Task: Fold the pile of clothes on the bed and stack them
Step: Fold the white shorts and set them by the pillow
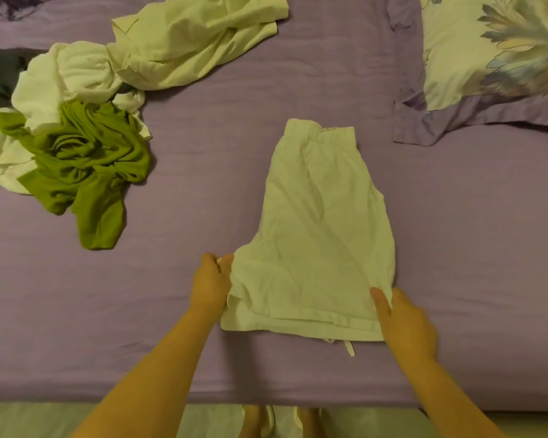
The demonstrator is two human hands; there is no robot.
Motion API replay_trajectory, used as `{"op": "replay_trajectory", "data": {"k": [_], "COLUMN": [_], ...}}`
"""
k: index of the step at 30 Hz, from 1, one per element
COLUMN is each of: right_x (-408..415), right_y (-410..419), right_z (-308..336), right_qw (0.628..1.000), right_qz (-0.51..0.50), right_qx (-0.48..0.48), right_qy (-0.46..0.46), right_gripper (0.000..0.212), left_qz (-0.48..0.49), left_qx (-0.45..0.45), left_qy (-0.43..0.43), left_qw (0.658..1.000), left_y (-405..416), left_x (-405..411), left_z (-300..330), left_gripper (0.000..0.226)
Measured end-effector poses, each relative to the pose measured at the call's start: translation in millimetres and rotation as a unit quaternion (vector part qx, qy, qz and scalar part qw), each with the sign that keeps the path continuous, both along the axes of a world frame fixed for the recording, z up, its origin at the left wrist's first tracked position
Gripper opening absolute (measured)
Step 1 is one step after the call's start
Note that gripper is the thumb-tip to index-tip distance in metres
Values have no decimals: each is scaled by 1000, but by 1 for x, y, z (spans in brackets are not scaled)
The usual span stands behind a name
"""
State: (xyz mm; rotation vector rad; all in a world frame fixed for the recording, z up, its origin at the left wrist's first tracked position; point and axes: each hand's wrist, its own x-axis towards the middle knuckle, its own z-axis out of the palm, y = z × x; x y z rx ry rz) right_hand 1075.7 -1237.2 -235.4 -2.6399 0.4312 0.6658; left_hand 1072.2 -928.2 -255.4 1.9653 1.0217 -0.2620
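Shorts (317,235) lie flat mid-bed (456,248), already halved lengthwise, waistband at 12 o'clock, hems at 6. L hand (211,284) pinches the leg corner at approx 8 o'clock of the shorts, fingers curled round the edge. R hand (402,320) has the 4 o'clock corner: thumb lies on top of the cloth, rest of the fingers seem tucked under, so likely a light pinch, not 100% sure.

Step, as I read it: 1st garment mid-fold. Next prob. needs both corners lifted together and carried up toward the waistband, edges kept square, w/o dragging the lower layer.

Pile (76,147) waits at 10 o'clock, well apart: green top on white pieces, a pale one beyond at 11. Nothing stacked yet.

Hard to make out: dark item at the far L edge is cut off; a small tag or cord pokes out below the hem, can't tell which. Pillow (487,64) at 1–2 o'clock runs off frame.
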Motion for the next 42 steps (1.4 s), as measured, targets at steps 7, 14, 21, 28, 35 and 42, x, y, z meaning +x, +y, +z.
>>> {"op": "replay_trajectory", "data": {"k": [7, 14, 21, 28, 35, 42], "right_x": [21, 31, 75, 115, 170, 216], "right_y": [6, 0, 49, 47, 74, 71], "right_z": [-1, 1, -4, -37, -27, -58], "right_qw": [994, 983, 938, 937, 907, 923], "right_qz": [-11, 140, 328, 337, 374, 362], "right_qx": [90, -81, -39, -88, -109, -114], "right_qy": [-67, -82, -107, -15, -157, -63], "right_gripper": [55, 54, 57, 67, 60, 62], "left_qz": [-133, -192, -438, -475, -445, -529], "left_qx": [-2, 249, 277, 279, 354, 317], "left_qy": [21, 98, -54, 41, -63, 2], "left_qw": [991, 944, 854, 834, 820, 787], "left_y": [-1, -14, -98, -95, -86, -67], "left_x": [-17, -2, 42, 85, 146, 200], "left_z": [9, 29, 26, -20, -16, -45], "left_gripper": [89, 63, 55, 68, 59, 60]}}
